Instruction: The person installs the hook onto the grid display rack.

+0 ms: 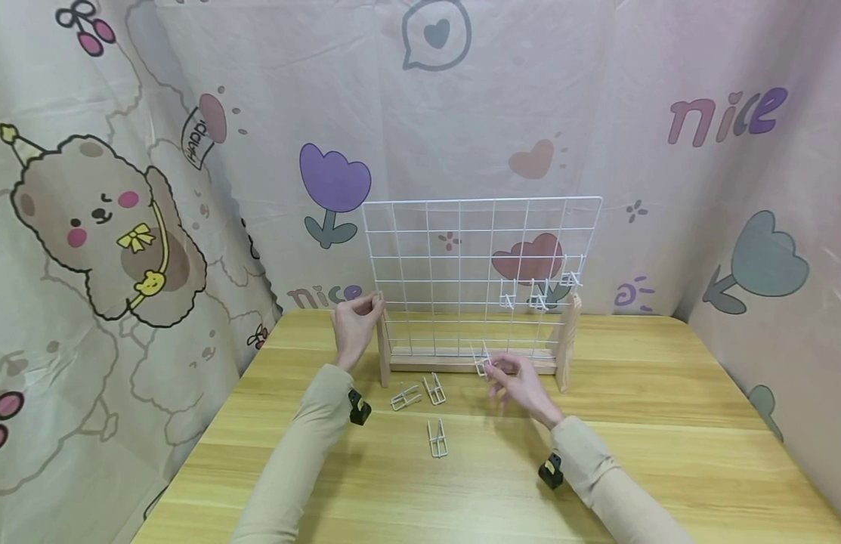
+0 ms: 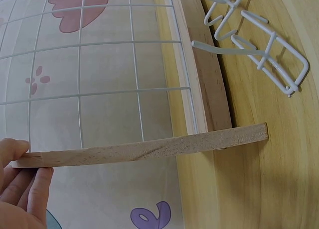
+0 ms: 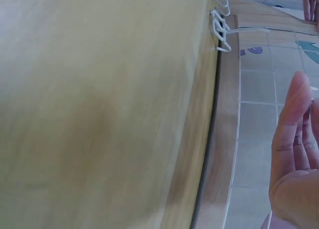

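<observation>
A white wire grid panel (image 1: 459, 281) stands upright in a wooden stand. My left hand (image 1: 355, 329) pinches the top of the stand's left wooden post (image 2: 139, 148) between thumb and fingers. Low in front of the grid, my right hand (image 1: 522, 384) holds a white wire hook (image 1: 482, 369) by thumb and fingertips; its prongs point up towards the mesh. In the right wrist view the hook is mostly out of frame beyond the fingers (image 3: 288, 139). Three similar hooks hang on the right side of the grid, among them a middle hook (image 1: 539, 296).
Three loose hooks lie on the wooden table (image 1: 665, 423) left of my right hand: a slanted hook (image 1: 406, 397), a hook beside it (image 1: 434, 389) and a nearer hook (image 1: 437, 440). A printed curtain (image 1: 257, 189) hangs behind and at both sides.
</observation>
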Available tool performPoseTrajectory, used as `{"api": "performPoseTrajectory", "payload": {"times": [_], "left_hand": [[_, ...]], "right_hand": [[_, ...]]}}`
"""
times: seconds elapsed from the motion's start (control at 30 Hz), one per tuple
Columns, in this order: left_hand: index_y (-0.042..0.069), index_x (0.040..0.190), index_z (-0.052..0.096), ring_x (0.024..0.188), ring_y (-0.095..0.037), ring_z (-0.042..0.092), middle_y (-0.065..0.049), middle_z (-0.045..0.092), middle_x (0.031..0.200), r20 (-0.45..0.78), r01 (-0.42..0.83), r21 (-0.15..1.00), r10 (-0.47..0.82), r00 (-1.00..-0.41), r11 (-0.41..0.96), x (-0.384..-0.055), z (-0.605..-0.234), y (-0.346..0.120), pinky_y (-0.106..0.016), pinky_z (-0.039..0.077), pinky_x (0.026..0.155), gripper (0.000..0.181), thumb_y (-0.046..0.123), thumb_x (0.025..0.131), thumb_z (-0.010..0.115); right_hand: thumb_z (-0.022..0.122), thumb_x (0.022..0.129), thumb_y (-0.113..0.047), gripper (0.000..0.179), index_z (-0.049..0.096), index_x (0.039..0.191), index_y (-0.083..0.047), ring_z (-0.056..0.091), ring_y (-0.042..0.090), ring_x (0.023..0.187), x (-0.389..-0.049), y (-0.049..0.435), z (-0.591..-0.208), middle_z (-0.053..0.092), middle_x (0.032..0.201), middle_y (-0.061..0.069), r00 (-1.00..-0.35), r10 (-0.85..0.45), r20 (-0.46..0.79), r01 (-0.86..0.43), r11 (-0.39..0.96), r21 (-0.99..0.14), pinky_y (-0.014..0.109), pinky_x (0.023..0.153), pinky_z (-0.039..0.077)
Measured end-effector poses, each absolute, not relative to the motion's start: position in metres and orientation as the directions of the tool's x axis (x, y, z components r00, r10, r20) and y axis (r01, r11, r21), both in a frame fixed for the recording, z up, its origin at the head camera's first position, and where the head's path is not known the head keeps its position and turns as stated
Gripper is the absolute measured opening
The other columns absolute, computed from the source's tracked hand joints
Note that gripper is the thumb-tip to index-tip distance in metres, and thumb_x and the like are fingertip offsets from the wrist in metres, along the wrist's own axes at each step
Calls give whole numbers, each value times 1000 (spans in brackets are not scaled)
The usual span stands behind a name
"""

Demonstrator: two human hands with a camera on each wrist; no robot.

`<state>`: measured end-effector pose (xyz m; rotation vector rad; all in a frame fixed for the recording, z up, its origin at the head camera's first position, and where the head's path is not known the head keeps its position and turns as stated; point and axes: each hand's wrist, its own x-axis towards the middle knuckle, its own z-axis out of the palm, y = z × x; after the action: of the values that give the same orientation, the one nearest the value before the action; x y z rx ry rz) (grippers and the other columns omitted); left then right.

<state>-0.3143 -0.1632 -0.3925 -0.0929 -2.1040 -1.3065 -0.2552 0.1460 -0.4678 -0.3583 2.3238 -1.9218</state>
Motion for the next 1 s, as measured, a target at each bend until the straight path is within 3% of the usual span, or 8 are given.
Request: {"api": "performPoseTrajectory", "payload": {"times": [0.1,0.17,0.27,0.47,0.6,0.7,0.8,1.0], "left_hand": [[2,104,79,84,-33,77,-18,78,94,553,378,781,-269,-789,498,-314,-392,-163,-6,45,65,21,12,86,75],[2,105,79,85,-33,77,-18,78,95,550,376,782,-268,-791,497,-314,-392,-163,-5,43,64,21,12,86,76],[2,105,79,85,-33,77,-18,78,95,547,372,783,-266,-794,499,-313,-391,-163,-6,44,65,21,12,86,76],[2,105,78,85,-33,77,-18,78,96,537,362,786,-265,-801,501,-313,-391,-163,-26,55,77,21,12,87,76],[2,105,78,85,-35,77,-19,78,95,535,361,789,-268,-801,498,-313,-391,-163,-38,49,93,21,11,87,76],[2,105,78,84,-34,77,-19,78,96,539,362,786,-267,-799,502,-313,-391,-164,-30,51,89,21,11,87,76],[2,105,78,84,-32,78,-18,78,96,543,365,782,-265,-797,506,-313,-392,-164,-19,53,72,20,12,87,76],[2,105,78,85,-32,78,-18,78,97,541,366,785,-266,-798,499,-313,-392,-164,-6,44,66,21,13,88,76]], "right_hand": [[62,99,-13,27,62,118,7,68,13,63,-256,145,-465,73,89,6,-973,-219,70,-105,153,-983,36,53,58],[62,99,-13,28,62,118,8,69,12,63,-257,145,-464,73,90,8,-976,-203,77,-108,145,-984,30,51,57],[62,99,-13,30,62,119,9,69,12,64,-258,144,-462,73,99,20,-979,-182,89,-115,135,-984,26,49,54],[62,99,-13,31,62,120,10,69,10,64,-260,140,-456,69,109,33,-984,-145,107,-125,119,-985,23,49,53],[63,99,-12,31,61,120,10,68,8,63,-261,136,-451,67,111,35,-986,-123,113,-125,96,-988,23,48,53],[63,99,-11,31,61,121,10,68,8,63,-262,135,-447,68,110,32,-989,-105,105,-114,80,-990,23,48,52],[63,99,-12,31,60,121,10,69,9,64,-264,134,-444,69,106,26,-990,-93,104,-110,58,-992,24,49,53],[64,98,-11,30,61,119,9,68,10,62,-270,131,-436,71,90,3,-991,-61,117,-116,-32,-993,22,46,51]]}}
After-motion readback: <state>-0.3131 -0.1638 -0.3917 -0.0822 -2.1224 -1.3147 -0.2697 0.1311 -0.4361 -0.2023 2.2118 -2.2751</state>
